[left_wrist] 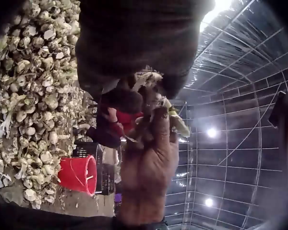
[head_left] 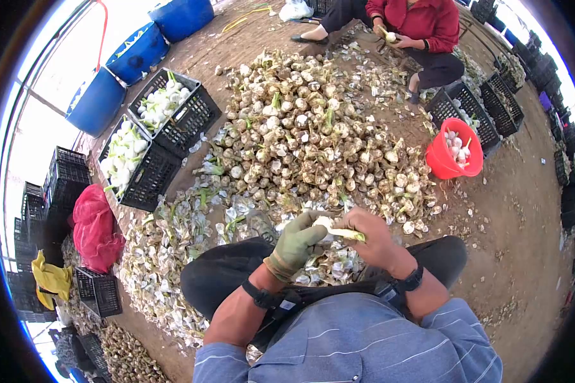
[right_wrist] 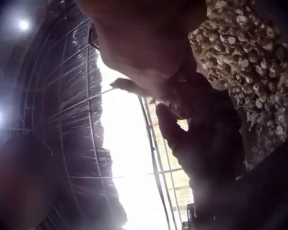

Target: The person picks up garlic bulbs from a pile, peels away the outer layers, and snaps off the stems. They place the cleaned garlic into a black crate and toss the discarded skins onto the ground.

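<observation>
A garlic bulb (head_left: 324, 222) with a pale green stem (head_left: 347, 234) is held between both hands, in front of the lap. My left hand (head_left: 296, 242), in a green work glove, grips the bulb from the left. The bare right hand (head_left: 372, 239) pinches it from the other side, with the stem running under its fingers. The left wrist view shows the right hand (left_wrist: 151, 167) close against the dark glove (left_wrist: 134, 48). Backlight darkens both hands in the right wrist view, hiding the bulb there. Beyond them lies a large heap of unpeeled garlic (head_left: 300, 140).
Crates of white garlic (head_left: 124, 156) stand left of the heap, near blue barrels (head_left: 96, 102). A red bucket (head_left: 450, 150) with garlic bulbs stands to the right. Another person in a red top (head_left: 421, 25) sits beyond it. Loose skins (head_left: 166, 268) cover the ground by the legs.
</observation>
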Action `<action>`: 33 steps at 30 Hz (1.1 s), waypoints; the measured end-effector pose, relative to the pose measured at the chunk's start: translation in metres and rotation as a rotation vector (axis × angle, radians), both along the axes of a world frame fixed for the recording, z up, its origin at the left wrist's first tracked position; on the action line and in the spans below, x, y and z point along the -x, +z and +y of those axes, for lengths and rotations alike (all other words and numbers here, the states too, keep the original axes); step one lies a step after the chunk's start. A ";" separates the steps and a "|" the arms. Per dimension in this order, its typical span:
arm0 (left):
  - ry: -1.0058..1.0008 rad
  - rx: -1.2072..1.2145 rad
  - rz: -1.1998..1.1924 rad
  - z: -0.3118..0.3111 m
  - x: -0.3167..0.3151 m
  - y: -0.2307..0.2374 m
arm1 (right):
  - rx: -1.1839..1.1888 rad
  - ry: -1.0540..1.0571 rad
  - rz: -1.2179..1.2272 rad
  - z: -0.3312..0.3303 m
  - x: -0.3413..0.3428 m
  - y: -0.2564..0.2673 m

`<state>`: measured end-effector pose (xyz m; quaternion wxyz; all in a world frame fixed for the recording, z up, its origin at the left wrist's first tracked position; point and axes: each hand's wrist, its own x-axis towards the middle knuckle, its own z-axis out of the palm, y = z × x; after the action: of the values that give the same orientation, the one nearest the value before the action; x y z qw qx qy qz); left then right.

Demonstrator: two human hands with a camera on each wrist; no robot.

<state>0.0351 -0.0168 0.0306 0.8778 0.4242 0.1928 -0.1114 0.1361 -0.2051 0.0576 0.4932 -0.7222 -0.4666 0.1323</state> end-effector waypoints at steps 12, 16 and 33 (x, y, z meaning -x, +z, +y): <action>-0.089 0.179 -0.134 0.003 0.004 0.017 | -0.111 -0.690 0.766 -0.031 -0.029 0.006; 0.045 0.099 -0.050 -0.001 0.004 0.016 | 0.282 -0.065 -0.034 -0.031 -0.018 -0.005; -0.148 -0.342 0.063 0.000 0.006 -0.015 | 0.237 -0.183 -0.146 0.001 0.025 -0.014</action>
<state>0.0294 -0.0168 0.0152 0.7758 0.5766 0.2044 -0.1545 0.1112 -0.2042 0.0438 0.3793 -0.8226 -0.4143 0.0882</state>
